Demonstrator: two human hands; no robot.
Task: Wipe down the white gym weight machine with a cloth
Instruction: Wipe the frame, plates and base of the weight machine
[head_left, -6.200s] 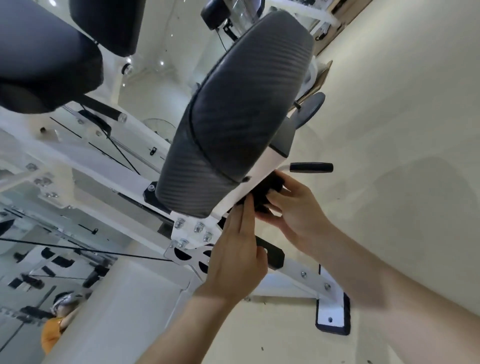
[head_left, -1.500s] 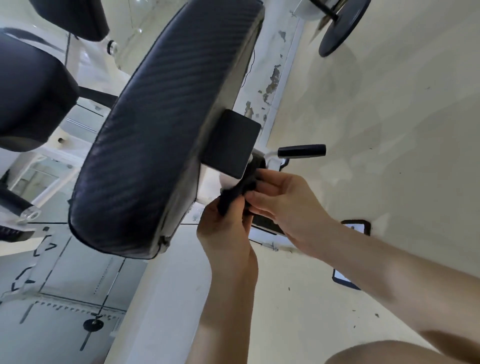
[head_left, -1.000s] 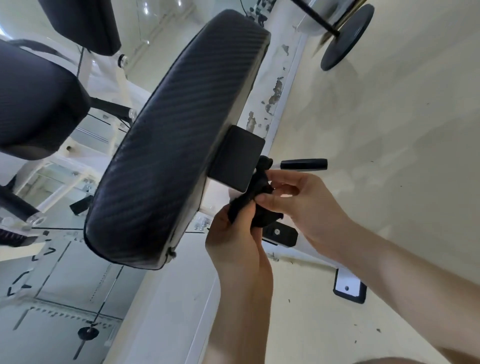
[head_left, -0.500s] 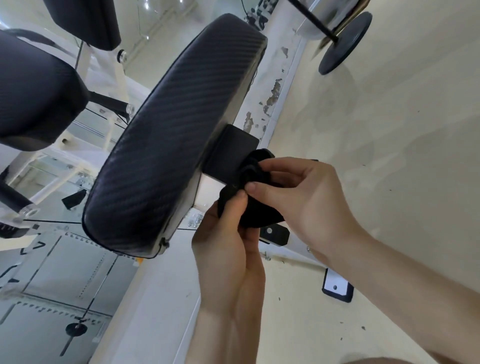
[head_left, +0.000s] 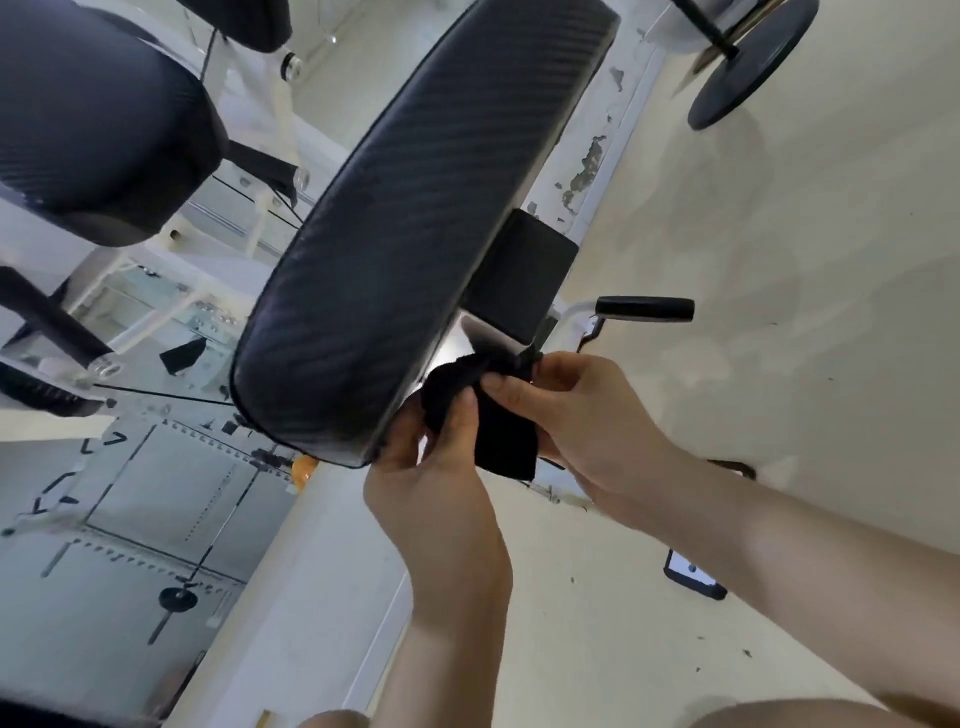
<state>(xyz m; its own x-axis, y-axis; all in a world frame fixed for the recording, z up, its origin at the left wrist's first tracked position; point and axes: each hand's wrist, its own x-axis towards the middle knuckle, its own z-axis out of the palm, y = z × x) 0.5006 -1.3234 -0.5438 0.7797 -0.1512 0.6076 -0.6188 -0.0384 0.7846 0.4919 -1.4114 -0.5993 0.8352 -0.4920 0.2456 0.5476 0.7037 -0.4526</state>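
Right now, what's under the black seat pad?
Beneath the seat pad: a black mounting block and a strip of white frame. The left hand and right hand pinch the black cloth there, covering the frame behind them.

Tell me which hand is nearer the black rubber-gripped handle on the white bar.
Right. The right hand pinches the black cloth just below the black-gripped handle; the left hand grips the cloth lower and further left, by the black padded seat.
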